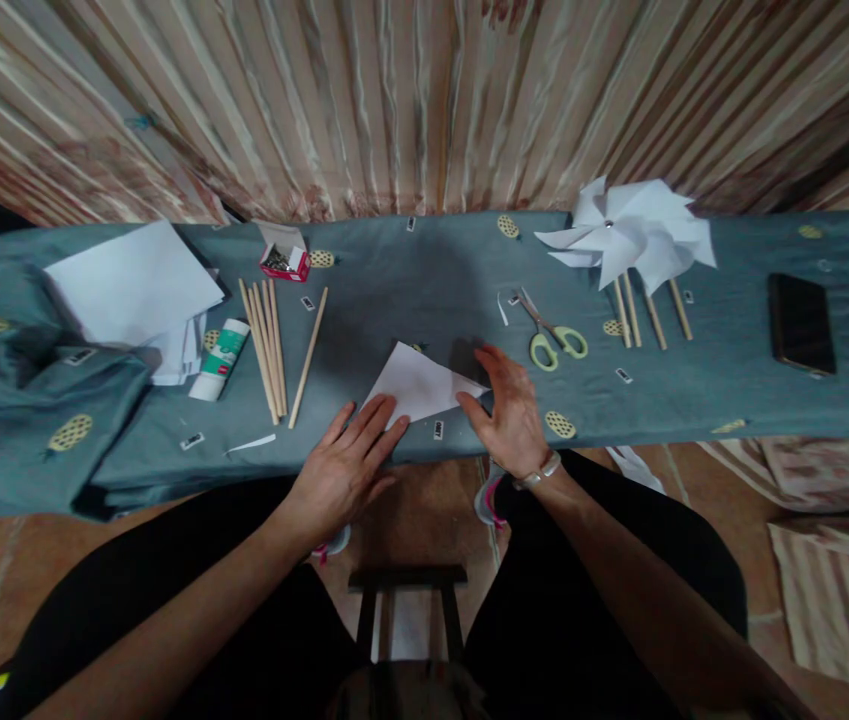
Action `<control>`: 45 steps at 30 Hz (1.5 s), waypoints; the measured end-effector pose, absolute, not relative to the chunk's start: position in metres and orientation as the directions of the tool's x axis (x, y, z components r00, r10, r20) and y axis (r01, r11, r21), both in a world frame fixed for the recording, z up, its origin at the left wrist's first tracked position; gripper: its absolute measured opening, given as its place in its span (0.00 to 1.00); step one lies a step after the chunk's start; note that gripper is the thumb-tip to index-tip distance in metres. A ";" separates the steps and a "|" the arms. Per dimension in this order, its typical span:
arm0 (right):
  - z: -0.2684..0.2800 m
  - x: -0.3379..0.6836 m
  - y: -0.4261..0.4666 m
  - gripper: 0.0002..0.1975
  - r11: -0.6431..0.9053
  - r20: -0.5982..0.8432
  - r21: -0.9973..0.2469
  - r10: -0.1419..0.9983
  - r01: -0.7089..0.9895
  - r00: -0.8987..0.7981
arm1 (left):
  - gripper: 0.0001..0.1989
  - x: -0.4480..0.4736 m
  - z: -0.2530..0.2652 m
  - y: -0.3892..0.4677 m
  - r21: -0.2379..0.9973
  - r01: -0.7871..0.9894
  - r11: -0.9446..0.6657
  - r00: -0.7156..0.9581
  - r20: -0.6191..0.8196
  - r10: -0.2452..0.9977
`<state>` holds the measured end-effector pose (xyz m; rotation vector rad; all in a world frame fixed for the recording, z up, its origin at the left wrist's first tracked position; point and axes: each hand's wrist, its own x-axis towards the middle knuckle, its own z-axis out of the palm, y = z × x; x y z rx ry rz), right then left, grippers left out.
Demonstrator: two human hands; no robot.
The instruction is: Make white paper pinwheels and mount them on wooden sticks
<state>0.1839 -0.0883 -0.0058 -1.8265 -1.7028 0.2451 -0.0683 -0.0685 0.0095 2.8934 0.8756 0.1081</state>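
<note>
A white sheet of paper [424, 382], folded into a triangle, lies on the cloth-covered table in front of me. My left hand [345, 458] rests on its lower left part, fingers stretched out and pressing flat. At the pointed right corner is my right hand [510, 412], thumb and fingers apart, with the thumb touching the paper's edge. The right fingertips lie just beyond the corner on the cloth. Close by on the right are scissors [560, 342] with light green handles, their blades slightly apart.
To the left are wooden sticks [268, 350], a glue stick [220, 360], a red box of metal pins [287, 262] and stacked white paper [135, 285]. Paper pinwheels [634, 235] on sticks and a black phone [802, 323] lie right. Paper scraps [251, 443] dot the cloth.
</note>
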 end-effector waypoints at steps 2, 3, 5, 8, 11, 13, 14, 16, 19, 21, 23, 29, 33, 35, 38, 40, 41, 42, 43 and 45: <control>-0.008 0.191 -0.090 0.24 0.032 0.278 -0.557 0.949 0.830 0.149 | 0.31 -0.080 0.010 -0.073 0.135 0.556 -0.820 0.823 0.043 0.566; -0.009 0.194 -0.090 0.23 0.043 0.283 -0.560 0.948 0.827 0.142 | 0.31 -0.085 0.010 -0.075 0.131 0.558 -0.819 0.821 0.056 0.568; -0.010 0.198 -0.091 0.21 0.068 0.295 -0.561 0.948 0.825 0.123 | 0.31 -0.096 0.009 -0.079 0.113 0.567 -0.816 0.813 0.079 0.576; -0.011 0.202 -0.092 0.20 0.090 0.305 -0.554 0.947 0.828 0.101 | 0.33 -0.109 0.008 -0.084 0.092 0.583 -0.807 0.801 0.100 0.590; -0.010 0.203 -0.092 0.19 0.104 0.310 -0.540 0.947 0.835 0.082 | 0.34 -0.120 0.009 -0.089 0.090 0.590 -0.802 0.793 0.125 0.597; -0.011 0.203 -0.092 0.19 0.113 0.315 -0.531 0.947 0.840 0.071 | 0.34 -0.125 0.010 -0.092 0.087 0.597 -0.798 0.785 0.140 0.603; -0.011 0.204 -0.092 0.19 0.114 0.315 -0.528 0.946 0.842 0.069 | 0.34 -0.127 0.011 -0.093 0.082 0.600 -0.796 0.783 0.145 0.605; -0.012 0.204 -0.091 0.19 0.115 0.315 -0.526 0.947 0.843 0.067 | 0.34 -0.129 0.011 -0.095 0.074 0.602 -0.795 0.782 0.145 0.606; -0.011 0.206 -0.090 0.21 0.128 0.321 -0.530 0.945 0.838 0.059 | 0.34 -0.130 0.011 -0.096 0.094 0.612 -0.785 0.773 0.138 0.619; -0.008 0.205 -0.088 0.21 0.132 0.329 -0.537 0.942 0.833 0.063 | 0.32 -0.130 0.010 -0.096 0.142 0.628 -0.765 0.750 0.154 0.644; -0.003 0.203 -0.086 0.20 0.121 0.326 -0.549 0.942 0.827 0.078 | 0.32 -0.129 0.011 -0.095 0.203 0.637 -0.744 0.723 0.181 0.667; 0.007 0.188 -0.081 0.21 0.135 0.227 -0.548 0.974 0.825 -0.009 | 0.35 -0.116 0.021 -0.085 0.432 0.650 -0.625 0.625 0.164 0.763; 0.007 0.182 -0.077 0.19 0.110 0.146 -0.572 0.989 0.813 -0.032 | 0.33 -0.100 0.029 -0.067 0.625 0.648 -0.436 0.508 0.071 0.858; 0.007 0.182 -0.076 0.18 0.093 0.127 -0.622 0.992 0.777 -0.017 | 0.34 -0.091 0.030 -0.056 0.700 0.641 -0.313 0.440 -0.001 0.898; 0.008 0.182 -0.076 0.15 0.078 0.115 -0.706 0.993 0.704 0.005 | 0.35 -0.081 0.027 -0.040 0.791 0.590 -0.164 0.352 -0.069 0.933; 0.009 0.182 -0.076 0.10 0.070 0.107 -0.760 0.994 0.647 0.019 | 0.35 -0.076 0.023 -0.032 0.851 0.516 -0.104 0.321 -0.079 0.944; 0.010 0.181 -0.076 0.08 0.063 0.102 -0.786 0.994 0.615 0.028 | 0.35 -0.074 0.022 -0.029 0.881 0.467 -0.074 0.309 -0.084 0.947; 0.012 0.182 -0.075 0.06 0.054 0.095 -0.811 0.995 0.582 0.040 | 0.35 -0.072 0.021 -0.026 0.910 0.412 -0.042 0.298 -0.091 0.950; 0.013 0.182 -0.075 0.05 0.045 0.089 -0.834 0.995 0.550 0.054 | 0.36 -0.070 0.020 -0.024 0.934 0.356 -0.009 0.291 -0.102 0.951; 0.017 0.184 -0.072 0.03 0.034 0.085 -0.873 0.993 0.486 0.085 | 0.38 -0.067 0.022 -0.020 0.964 0.261 0.051 0.304 -0.132 0.943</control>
